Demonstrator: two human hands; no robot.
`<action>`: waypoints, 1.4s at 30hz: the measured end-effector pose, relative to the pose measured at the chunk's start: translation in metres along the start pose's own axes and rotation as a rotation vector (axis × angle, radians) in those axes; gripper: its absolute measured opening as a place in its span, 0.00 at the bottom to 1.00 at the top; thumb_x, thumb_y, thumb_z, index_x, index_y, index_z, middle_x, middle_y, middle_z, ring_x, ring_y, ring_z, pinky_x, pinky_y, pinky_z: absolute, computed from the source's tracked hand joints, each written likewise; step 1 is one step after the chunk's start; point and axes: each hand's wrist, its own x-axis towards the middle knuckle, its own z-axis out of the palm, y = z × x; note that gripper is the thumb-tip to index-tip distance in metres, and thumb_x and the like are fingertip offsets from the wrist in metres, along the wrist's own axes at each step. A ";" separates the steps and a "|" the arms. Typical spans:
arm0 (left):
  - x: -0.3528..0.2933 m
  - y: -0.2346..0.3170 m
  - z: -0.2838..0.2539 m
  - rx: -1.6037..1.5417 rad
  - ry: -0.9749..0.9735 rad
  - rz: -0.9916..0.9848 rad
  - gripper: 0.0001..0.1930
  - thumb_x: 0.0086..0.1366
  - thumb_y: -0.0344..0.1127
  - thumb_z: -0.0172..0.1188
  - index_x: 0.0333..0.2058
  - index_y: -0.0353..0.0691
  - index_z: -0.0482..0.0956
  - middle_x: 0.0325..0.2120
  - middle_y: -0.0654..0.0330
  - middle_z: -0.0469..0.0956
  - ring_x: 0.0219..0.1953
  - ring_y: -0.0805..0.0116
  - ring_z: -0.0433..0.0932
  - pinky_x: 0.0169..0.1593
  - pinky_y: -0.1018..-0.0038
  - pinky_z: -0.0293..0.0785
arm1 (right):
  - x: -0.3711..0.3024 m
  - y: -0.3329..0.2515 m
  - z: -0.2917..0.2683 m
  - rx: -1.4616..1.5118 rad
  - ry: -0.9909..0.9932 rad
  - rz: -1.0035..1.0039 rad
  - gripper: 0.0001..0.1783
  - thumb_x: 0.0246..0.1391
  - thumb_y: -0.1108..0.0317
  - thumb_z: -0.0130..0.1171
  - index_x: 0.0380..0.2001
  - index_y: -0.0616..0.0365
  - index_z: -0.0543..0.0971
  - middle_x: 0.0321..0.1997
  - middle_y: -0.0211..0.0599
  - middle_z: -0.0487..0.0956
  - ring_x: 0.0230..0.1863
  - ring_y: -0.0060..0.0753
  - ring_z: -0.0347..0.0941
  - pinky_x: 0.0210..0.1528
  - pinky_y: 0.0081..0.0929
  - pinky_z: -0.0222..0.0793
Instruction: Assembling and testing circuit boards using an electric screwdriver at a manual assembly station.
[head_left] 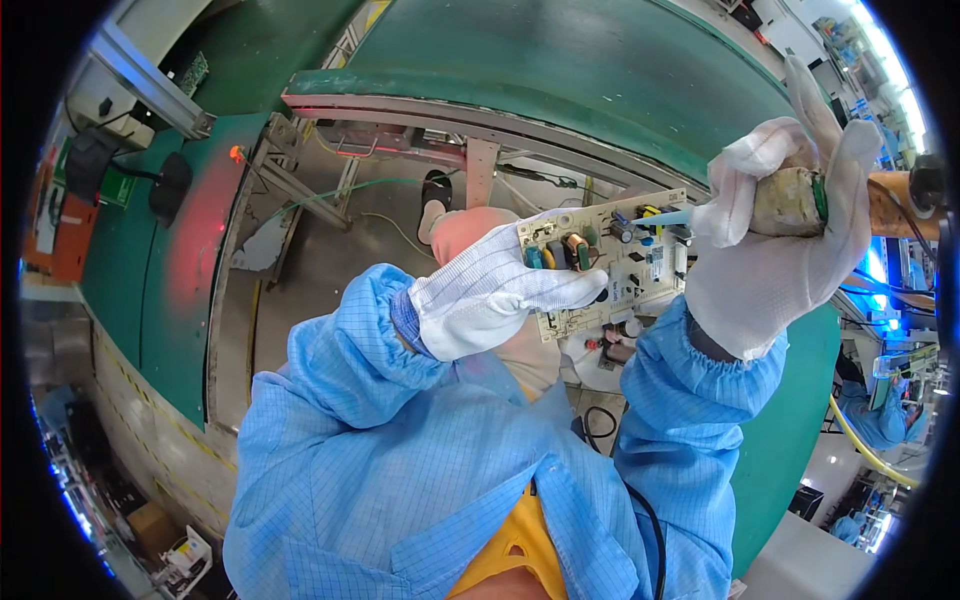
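My left hand (485,293), in a white glove, grips the left part of a pale printed circuit board (645,280), with the thumb lying over its face. Coils, capacitors and other small parts stand on the board, which is tilted and held in front of my body. At the board's right, my gloved right hand (742,275) is closed round a worn, whitish cylinder with a green rim (788,202). A pale blue pointed tip (667,217) reaches from this hand over the board's upper right part. Whether the tip touches the board I cannot tell.
A green conveyor belt (560,60) with a metal rail crosses ahead. Another green worktop (130,270) lies at left, with a black stand (172,188) on it. A green surface (785,440) is close by my right arm. Cables hang under the rail.
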 end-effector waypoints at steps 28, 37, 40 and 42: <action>-0.002 0.002 -0.013 0.011 -0.009 -0.008 0.22 0.66 0.37 0.59 0.55 0.31 0.70 0.45 0.59 0.77 0.46 0.72 0.76 0.51 0.76 0.72 | -0.001 0.009 0.001 -0.160 -0.001 -0.164 0.30 0.67 0.52 0.38 0.46 0.74 0.76 0.23 0.39 0.76 0.16 0.22 0.66 0.13 0.17 0.57; -0.013 0.007 -0.002 0.362 0.036 0.357 0.17 0.67 0.36 0.59 0.49 0.32 0.74 0.40 0.62 0.79 0.44 0.74 0.77 0.49 0.77 0.74 | 0.000 -0.002 -0.011 -0.079 0.007 -0.076 0.26 0.68 0.57 0.38 0.46 0.70 0.77 0.22 0.36 0.75 0.16 0.24 0.65 0.16 0.16 0.58; -0.017 0.017 0.005 0.312 0.029 0.296 0.17 0.66 0.36 0.59 0.49 0.33 0.74 0.40 0.62 0.79 0.44 0.74 0.77 0.49 0.76 0.74 | -0.001 -0.011 -0.012 -0.143 0.001 -0.082 0.26 0.68 0.57 0.38 0.46 0.70 0.78 0.22 0.36 0.75 0.16 0.23 0.65 0.15 0.16 0.58; -0.018 0.026 0.010 0.055 0.043 0.069 0.18 0.66 0.37 0.60 0.50 0.33 0.73 0.40 0.62 0.79 0.43 0.75 0.77 0.49 0.76 0.74 | -0.002 -0.015 -0.012 -0.182 -0.006 -0.083 0.26 0.68 0.57 0.38 0.45 0.70 0.78 0.22 0.36 0.75 0.16 0.23 0.65 0.15 0.16 0.59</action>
